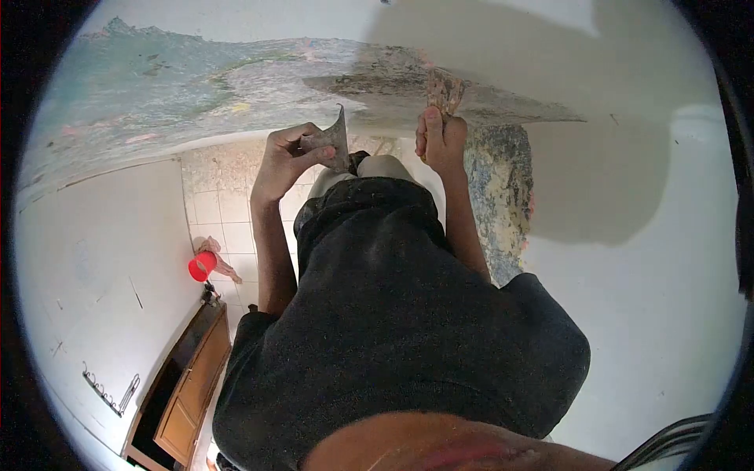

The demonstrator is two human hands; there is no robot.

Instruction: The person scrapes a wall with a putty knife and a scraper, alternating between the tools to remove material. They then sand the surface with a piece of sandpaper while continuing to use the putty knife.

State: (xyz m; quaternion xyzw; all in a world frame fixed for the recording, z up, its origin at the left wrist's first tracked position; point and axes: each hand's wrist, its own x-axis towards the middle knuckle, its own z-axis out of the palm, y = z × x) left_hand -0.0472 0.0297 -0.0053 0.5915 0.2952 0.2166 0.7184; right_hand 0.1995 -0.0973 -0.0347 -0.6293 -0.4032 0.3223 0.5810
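A thin grey curved piece (pixel 336 141), pointed at its top, is pinched between the thumb and fingers of my left hand (pixel 284 162). My right hand (pixel 442 140) is wrapped round the handle of a worn, stained scraper (pixel 445 90), its wide end up against the wall. Behind both hands runs a rough, scraped wall strip (pixel 275 86) with grey, green and bluish patches. Below and right of my right hand, another bared patch (pixel 500 188) shows mottled blue-grey and cream.
A tiled floor (pixel 236 206) lies below on the left, with a red bucket (pixel 202 266) and a pinkish cloth (pixel 225 267) beside it. A wooden door (pixel 191 392) and wall hooks (pixel 107 392) are at lower left. Dark cables (pixel 667 443) show at lower right.
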